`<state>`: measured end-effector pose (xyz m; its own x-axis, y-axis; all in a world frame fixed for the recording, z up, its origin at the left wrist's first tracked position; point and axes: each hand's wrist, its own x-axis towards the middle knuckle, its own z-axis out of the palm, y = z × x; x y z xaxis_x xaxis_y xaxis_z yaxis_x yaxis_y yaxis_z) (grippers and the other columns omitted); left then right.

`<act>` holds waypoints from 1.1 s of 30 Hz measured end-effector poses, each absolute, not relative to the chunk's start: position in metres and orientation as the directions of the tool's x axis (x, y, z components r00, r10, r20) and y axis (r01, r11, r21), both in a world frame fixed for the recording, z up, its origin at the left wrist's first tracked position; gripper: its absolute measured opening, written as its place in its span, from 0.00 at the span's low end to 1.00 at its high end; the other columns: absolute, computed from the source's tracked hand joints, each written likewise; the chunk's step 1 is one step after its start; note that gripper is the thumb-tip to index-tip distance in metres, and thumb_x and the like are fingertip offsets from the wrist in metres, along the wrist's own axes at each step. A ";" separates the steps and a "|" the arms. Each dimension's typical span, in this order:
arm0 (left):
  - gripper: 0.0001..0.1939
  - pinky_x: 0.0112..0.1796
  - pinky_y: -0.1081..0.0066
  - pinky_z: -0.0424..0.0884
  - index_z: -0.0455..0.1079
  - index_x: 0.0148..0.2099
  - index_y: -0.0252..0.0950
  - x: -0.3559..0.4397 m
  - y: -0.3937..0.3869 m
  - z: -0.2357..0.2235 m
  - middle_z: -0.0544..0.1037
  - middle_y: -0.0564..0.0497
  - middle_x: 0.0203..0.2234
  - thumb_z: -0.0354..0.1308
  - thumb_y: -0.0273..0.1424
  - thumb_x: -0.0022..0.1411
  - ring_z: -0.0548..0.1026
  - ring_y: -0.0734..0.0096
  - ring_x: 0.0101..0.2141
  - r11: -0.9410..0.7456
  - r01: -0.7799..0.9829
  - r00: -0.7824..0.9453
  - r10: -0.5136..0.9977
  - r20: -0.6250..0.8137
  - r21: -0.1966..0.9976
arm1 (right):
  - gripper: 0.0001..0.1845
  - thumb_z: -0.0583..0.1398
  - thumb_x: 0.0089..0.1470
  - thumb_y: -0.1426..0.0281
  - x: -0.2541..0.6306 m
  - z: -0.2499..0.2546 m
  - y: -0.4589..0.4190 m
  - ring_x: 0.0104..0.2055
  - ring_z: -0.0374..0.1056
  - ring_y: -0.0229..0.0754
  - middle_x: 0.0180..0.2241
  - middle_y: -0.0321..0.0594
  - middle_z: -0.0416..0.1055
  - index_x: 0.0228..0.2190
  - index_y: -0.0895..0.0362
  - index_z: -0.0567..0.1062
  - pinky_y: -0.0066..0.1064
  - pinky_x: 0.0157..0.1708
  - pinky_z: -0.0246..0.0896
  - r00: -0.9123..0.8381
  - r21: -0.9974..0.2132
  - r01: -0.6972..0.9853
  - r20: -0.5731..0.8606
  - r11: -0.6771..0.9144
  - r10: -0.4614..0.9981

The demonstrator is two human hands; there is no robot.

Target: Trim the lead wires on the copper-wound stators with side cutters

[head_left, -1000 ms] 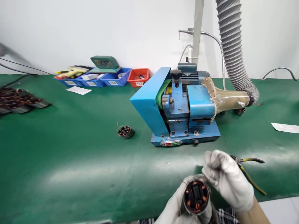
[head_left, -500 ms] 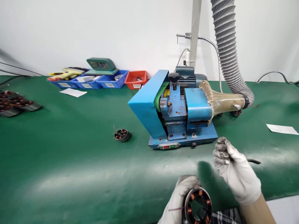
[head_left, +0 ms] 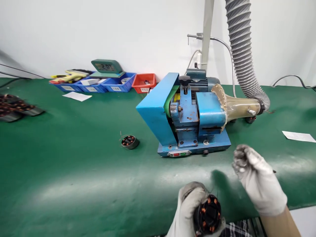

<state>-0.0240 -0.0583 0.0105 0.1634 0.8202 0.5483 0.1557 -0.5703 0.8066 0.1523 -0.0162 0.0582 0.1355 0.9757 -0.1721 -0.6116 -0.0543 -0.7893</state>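
"Holding what, were the hands?"

"The left hand gripped a coil ring at five o'clock from the view's middle."

"And the other?"

"At four o'clock, the right hand was curled narrow; I couldn't tell if it pinched anything. The blue machine stood on the desk at three, a loose ring at eight."

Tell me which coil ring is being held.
The coil ring in the left hand, unlike the loose ring left of the blue machine and the far-left cluster, which sit on the green bench.
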 end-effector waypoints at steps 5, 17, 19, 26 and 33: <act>0.26 0.50 0.55 0.67 0.56 0.59 0.42 -0.019 -0.065 0.005 0.64 0.39 0.50 0.55 0.31 0.59 0.66 0.52 0.53 -0.408 0.304 0.038 0.908 0.417 0.861 | 0.17 0.67 0.40 0.68 0.143 0.056 -0.043 0.42 0.69 0.48 0.39 0.41 0.75 0.37 0.51 0.78 0.37 0.44 0.62 -0.209 -0.978 0.095 -0.203 -0.187 0.957; 0.26 0.46 0.58 0.70 0.61 0.54 0.44 -0.012 -0.058 0.011 0.69 0.45 0.45 0.60 0.43 0.55 0.70 0.55 0.48 -0.320 0.103 -0.005 0.947 0.323 0.942 | 0.13 0.59 0.51 0.57 0.140 0.048 -0.028 0.31 0.64 0.39 0.28 0.35 0.69 0.31 0.55 0.72 0.29 0.32 0.61 -0.360 -0.961 -0.051 -0.235 -0.271 0.903; 0.27 0.48 0.53 0.67 0.61 0.53 0.44 -0.013 -0.055 0.010 0.67 0.44 0.48 0.62 0.42 0.53 0.67 0.52 0.52 -0.345 0.129 -0.034 0.935 0.352 0.930 | 0.15 0.59 0.51 0.57 0.136 0.048 -0.030 0.36 0.67 0.42 0.32 0.39 0.72 0.36 0.54 0.73 0.32 0.38 0.62 -0.388 -0.945 -0.115 -0.241 -0.307 0.890; 0.28 0.46 0.54 0.69 0.61 0.53 0.45 -0.019 -0.056 0.009 0.70 0.45 0.43 0.64 0.28 0.50 0.70 0.52 0.50 -0.456 0.215 -0.012 0.883 0.469 0.864 | 0.14 0.68 0.34 0.63 0.128 0.035 -0.035 0.20 0.61 0.35 0.18 0.33 0.67 0.20 0.57 0.70 0.24 0.19 0.58 -0.282 -0.928 -0.160 -0.285 -0.338 0.916; 0.25 0.39 0.62 0.74 0.61 0.49 0.45 -0.008 -0.064 0.005 0.70 0.50 0.36 0.64 0.28 0.48 0.74 0.62 0.38 -0.339 0.121 0.029 0.941 0.338 0.933 | 0.17 0.71 0.37 0.62 0.145 0.056 -0.021 0.12 0.57 0.30 0.13 0.29 0.62 0.19 0.57 0.69 0.20 0.10 0.49 0.055 -0.835 -0.514 -0.262 -0.197 0.964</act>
